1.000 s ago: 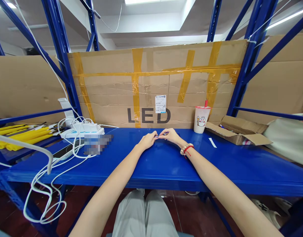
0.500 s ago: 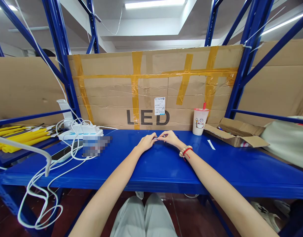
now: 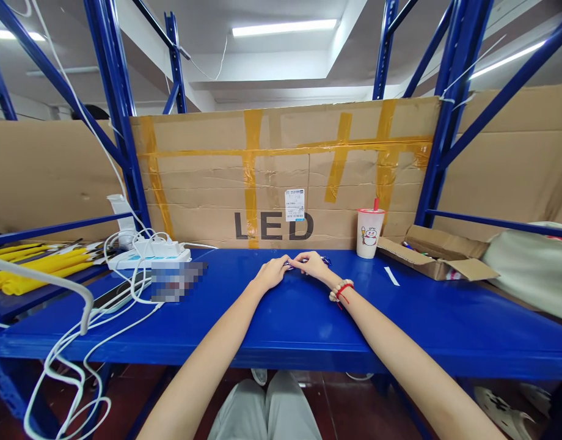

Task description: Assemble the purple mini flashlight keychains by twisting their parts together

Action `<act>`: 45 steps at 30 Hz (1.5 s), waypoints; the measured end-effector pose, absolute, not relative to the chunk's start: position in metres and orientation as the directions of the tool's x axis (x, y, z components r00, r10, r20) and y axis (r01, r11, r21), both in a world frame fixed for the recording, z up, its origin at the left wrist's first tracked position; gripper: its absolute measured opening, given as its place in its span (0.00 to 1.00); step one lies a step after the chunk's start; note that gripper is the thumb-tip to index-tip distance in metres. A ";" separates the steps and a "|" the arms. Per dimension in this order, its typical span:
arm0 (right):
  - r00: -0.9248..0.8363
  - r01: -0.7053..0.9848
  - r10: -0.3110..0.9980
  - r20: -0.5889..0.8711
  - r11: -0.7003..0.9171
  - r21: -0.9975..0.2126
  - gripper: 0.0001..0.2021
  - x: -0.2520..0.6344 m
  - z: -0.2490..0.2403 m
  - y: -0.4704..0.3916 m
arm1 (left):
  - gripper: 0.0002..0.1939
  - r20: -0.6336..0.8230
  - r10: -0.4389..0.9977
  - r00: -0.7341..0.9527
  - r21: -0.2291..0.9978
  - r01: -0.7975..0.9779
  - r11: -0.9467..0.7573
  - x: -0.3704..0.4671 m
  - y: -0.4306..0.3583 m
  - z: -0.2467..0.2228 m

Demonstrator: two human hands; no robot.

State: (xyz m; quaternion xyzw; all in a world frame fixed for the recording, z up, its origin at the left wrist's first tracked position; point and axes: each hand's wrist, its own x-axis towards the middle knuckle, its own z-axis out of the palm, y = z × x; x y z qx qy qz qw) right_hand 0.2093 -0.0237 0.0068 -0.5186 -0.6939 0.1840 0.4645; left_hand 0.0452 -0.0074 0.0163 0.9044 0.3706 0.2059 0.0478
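Observation:
Both hands meet at the middle of the blue table (image 3: 308,324), near its back edge. My left hand (image 3: 272,272) has its fingers closed on a small dark object that is mostly hidden. My right hand (image 3: 312,266), with a beaded bracelet and red string at the wrist, pinches at the same spot, its fingertips against those of the left. A small dark blue, shiny item (image 3: 327,261) shows just behind the right hand; what it is cannot be made out.
A white cup (image 3: 368,235) with a red straw and an open cardboard box (image 3: 439,250) stand at the right, near a white strip (image 3: 391,276). White cables and a power strip (image 3: 157,249) lie left, beside yellow rolls (image 3: 47,272). Taped cardboard (image 3: 208,183) stands behind.
The camera view has tilted up slightly, so the scene sits lower. Both hands remain together at the same place, with the fingers slightly shifted.

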 end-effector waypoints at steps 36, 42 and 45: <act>-0.047 0.531 0.842 0.538 0.477 -0.701 0.20 0.212 0.004 -0.015 | 0.15 0.298 0.738 0.605 0.197 0.718 -0.668 0.049 -0.001 0.011; -0.009 0.513 0.842 0.539 0.466 -0.720 0.20 0.208 0.007 -0.019 | 0.16 0.303 0.748 0.590 0.191 0.732 -0.654 0.049 -0.001 0.012; 0.037 0.489 0.827 0.562 0.475 -0.732 0.20 0.201 0.013 -0.025 | 0.16 0.311 0.760 0.571 0.205 0.740 -0.640 0.048 -0.001 0.011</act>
